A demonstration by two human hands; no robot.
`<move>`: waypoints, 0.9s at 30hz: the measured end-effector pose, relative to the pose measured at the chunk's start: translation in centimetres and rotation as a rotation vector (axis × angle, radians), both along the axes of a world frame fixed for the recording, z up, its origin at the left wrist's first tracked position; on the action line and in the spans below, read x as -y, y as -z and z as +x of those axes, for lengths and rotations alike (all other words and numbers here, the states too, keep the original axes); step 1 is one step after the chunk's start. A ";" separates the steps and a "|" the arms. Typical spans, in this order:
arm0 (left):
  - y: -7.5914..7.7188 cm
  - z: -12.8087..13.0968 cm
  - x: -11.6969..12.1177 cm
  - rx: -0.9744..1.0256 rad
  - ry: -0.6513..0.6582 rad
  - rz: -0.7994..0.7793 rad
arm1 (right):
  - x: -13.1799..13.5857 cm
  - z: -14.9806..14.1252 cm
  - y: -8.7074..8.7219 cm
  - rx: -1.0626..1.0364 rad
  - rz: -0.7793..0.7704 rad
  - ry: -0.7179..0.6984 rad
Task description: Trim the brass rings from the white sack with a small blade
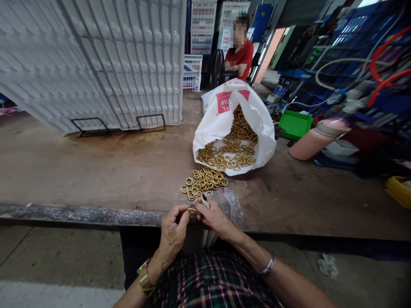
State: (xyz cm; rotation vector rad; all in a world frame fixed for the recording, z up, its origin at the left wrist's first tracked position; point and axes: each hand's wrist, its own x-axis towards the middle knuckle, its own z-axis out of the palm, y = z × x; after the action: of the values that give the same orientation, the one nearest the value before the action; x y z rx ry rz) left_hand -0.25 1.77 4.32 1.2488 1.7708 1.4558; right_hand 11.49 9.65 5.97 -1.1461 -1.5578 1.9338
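Observation:
My left hand pinches a brass-coloured ring between thumb and fingertips at the table's front edge. Close against it, my right hand is closed round a small knife with a dark pointed tip and a pale body; its fingertips meet the ring. Just beyond both hands lies a loose pile of similar rings. Behind the pile, a white plastic bag with red print lies on its side, its mouth facing me, and many more rings show inside.
Tall white ribbed trays stand at the left with black wire stands at their base. A pink cylinder, a green bin and a yellow container are on the right. Across the table sits a person in red.

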 end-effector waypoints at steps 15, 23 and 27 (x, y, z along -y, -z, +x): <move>-1.8 0.5 1.0 0.388 0.163 -0.276 | 0.2 -0.5 0.4 0.106 0.401 -0.046; -1.5 0.2 1.1 0.620 0.215 -0.298 | 0.4 -0.4 0.4 0.104 0.466 -0.099; -1.4 0.3 1.2 0.609 0.202 -0.298 | 0.5 -0.4 0.3 0.127 0.536 -0.134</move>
State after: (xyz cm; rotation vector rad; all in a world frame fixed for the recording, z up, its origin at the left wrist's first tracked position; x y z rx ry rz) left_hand 0.09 0.52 5.72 0.7034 1.3395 1.2270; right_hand 11.13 9.16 5.70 -0.9588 -2.0959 1.3954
